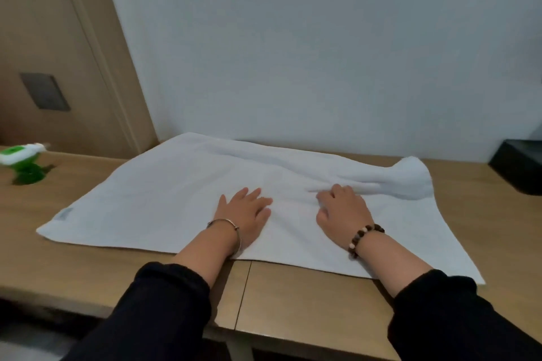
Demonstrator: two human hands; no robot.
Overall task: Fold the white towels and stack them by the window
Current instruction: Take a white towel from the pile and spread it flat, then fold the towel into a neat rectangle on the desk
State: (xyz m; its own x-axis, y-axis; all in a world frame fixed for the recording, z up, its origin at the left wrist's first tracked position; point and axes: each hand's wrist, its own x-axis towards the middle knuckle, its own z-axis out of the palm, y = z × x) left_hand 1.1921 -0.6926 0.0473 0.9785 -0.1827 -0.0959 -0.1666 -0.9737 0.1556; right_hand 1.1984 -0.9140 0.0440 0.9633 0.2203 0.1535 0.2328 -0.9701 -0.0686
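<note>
The towel point(164, 199) covers the middle of the table point(293, 296), and its far left corner reaches the wall point(293, 53). A raised bunch point(410, 179) of cloth stands at its far right corner. Bare wood lies on the left up to the bottle point(23, 164), on the right up to the box point(519, 167), and along the front edge. The left hand point(245, 214) and right hand point(341, 211) lie mid-towel, with open cloth between them.

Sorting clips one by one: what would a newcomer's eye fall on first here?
A white towel lies spread on the table, bunched at its far right corner. The left hand lies flat on its near middle; the right hand has bent fingers on a wrinkle. A blurred green object sits far left.
</note>
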